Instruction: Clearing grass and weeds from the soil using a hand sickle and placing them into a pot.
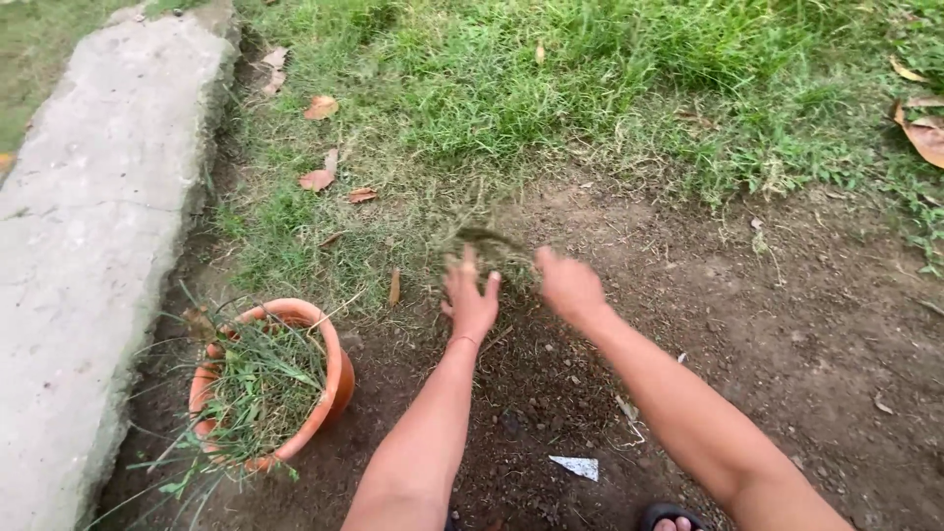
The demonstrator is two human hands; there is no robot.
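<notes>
Fingers on my left hand (470, 303) are spread and curled a bit, reaching into a tuft of dry grass (489, 248) right at the lawn edge, and as far as I can tell they're only touching it, not properly closed round it. The right hand (567, 285) is blurry, so I honestly can't tell how far it's open or whether it's got anything; it sits just at 3 o'clock of the tuft, maybe brushing it. The tuft itself is at about 12 o'clock from both hands, right where the green turf (551, 88) gives way to bare soil (787, 334). Off at 8 o'clock from my hands is an orange pot (336, 369) with loose grass blades piled in it, tucked next to a concrete slab (88, 226) running up the left side. A few brown leaves (318, 179) lie scattered at 11 o'clock, a white scrap (576, 466) sits on the dirt at 5 o'clock, and my sandal (671, 517) pokes in at the bottom. My read is I'm mid-pull on the grass at the border, both hands working the same clump. Guessing here, but the next bit wants a firm pinch low at the roots, since dry stuff like that snaps if you grab the tips.
</notes>
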